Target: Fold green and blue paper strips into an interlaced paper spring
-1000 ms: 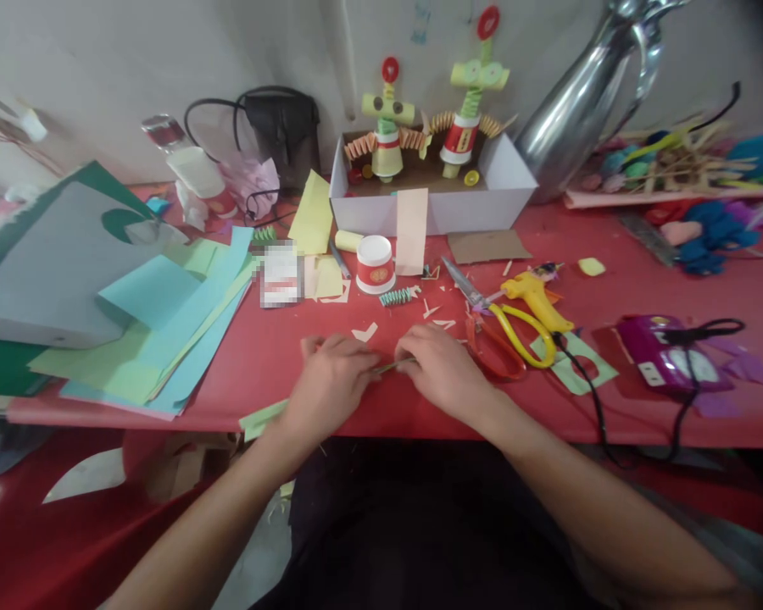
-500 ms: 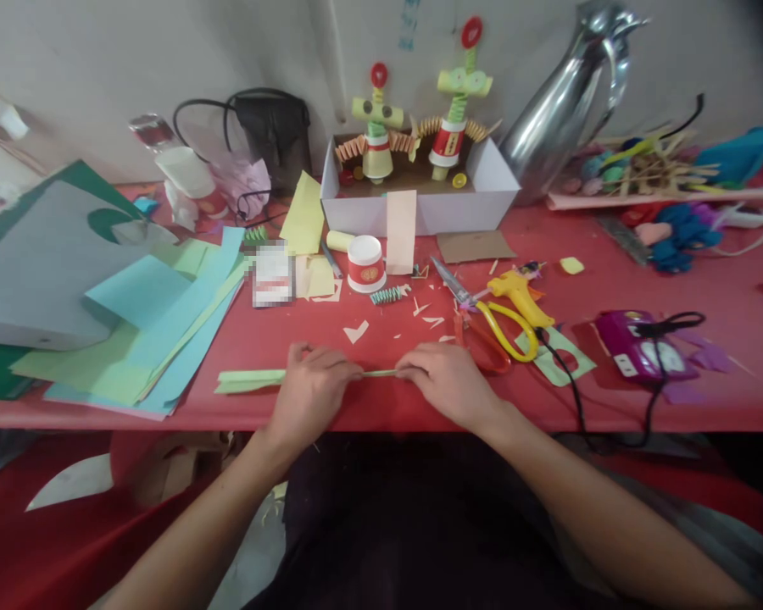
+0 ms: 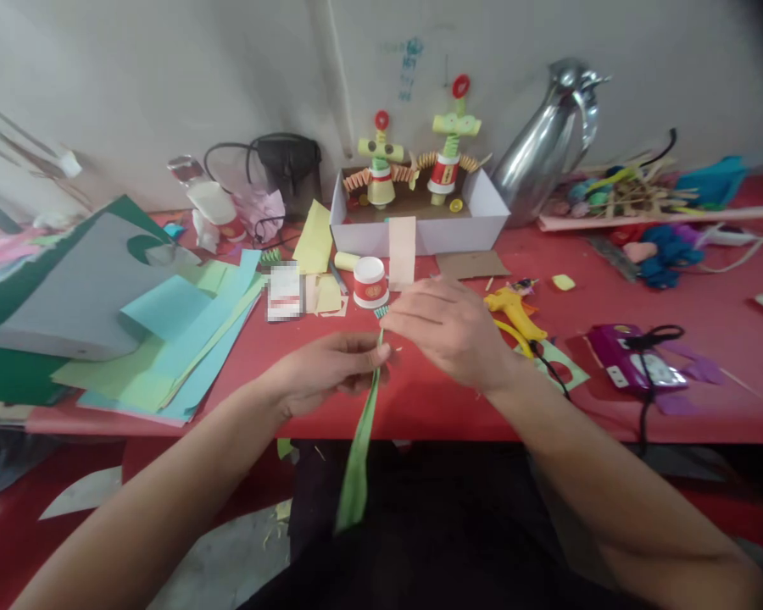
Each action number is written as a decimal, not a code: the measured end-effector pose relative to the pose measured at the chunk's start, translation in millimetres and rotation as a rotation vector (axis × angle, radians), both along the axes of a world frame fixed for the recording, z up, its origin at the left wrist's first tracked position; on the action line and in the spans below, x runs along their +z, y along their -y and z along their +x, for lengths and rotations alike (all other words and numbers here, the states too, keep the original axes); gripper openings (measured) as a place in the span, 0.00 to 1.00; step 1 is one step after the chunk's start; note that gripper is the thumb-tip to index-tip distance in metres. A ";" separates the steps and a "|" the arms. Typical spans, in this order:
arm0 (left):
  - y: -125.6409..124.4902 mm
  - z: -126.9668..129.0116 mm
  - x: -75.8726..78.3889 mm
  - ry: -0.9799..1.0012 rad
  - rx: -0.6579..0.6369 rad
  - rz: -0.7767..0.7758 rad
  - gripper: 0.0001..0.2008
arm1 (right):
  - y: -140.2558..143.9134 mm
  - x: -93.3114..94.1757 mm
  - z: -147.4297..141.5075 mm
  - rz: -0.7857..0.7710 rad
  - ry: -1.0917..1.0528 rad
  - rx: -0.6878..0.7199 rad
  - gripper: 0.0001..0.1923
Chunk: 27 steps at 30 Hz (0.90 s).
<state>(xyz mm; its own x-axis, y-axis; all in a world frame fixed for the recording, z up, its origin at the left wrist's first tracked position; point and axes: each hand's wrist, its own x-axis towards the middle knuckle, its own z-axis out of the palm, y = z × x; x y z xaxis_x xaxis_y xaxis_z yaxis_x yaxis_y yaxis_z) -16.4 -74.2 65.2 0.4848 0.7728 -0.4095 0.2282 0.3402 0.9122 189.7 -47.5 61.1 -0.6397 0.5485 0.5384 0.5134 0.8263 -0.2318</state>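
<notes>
Green paper strip (image 3: pixel 358 457), red table (image 3: pixel 420 398), yellow glue gun (image 3: pixel 514 307)

This is a craft table in a home or hobby room. A red tabletop (image 3: pixel 705 296) against a plain wall carries loose coloured paper sheets (image 3: pixel 184 339) at its left edge, a glue gun (image 3: pixel 515 307) and paper scraps mid-table, and a white box (image 3: pixel 420 216) of paper-cup figures (image 3: pixel 445 161) along the back edge.

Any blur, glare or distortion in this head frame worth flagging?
Head view: soft throughout, right hand slightly smeared; wide-lens bending curves the table edge and corners; bright reflections on the metal jug; a pixelated patch beside the paper cup; green paper strip readable.
</notes>
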 end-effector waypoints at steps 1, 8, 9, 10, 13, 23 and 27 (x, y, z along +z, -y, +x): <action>-1.0 0.3 -3.2 0.092 0.092 -0.051 0.12 | 0.4 -0.9 -2.6 -0.065 -0.067 -0.066 0.16; 11.4 -7.9 -44.5 0.632 0.859 -0.231 0.11 | 33.3 -40.3 -8.6 -0.941 -0.231 0.002 0.30; 15.5 -8.9 -51.1 0.677 0.921 -0.276 0.13 | 36.8 -45.4 -8.0 -1.004 -0.179 0.014 0.26; 19.9 -9.8 -57.5 0.703 0.974 -0.312 0.13 | 38.7 -49.6 -7.3 -1.027 -0.139 0.004 0.22; 32.7 -12.7 -72.4 0.690 1.097 -0.302 0.11 | 35.4 -56.6 -6.3 -1.022 -0.029 -0.025 0.12; 49.6 -19.1 -78.3 0.545 1.232 -0.130 0.09 | 24.8 -57.0 -6.5 -0.894 0.120 0.019 0.15; 54.1 -19.8 -79.6 0.524 1.259 -0.101 0.08 | 33.3 -61.9 -7.7 -0.843 0.142 -0.069 0.11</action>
<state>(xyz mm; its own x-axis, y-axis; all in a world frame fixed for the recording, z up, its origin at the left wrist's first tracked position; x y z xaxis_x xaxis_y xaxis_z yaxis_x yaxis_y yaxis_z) -36.2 -128.3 -14.4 -0.4033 0.7804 -0.4777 -0.6442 0.1286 0.7540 182.1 -80.7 -0.8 -0.6207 0.7698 -0.1492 0.6267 0.3727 -0.6843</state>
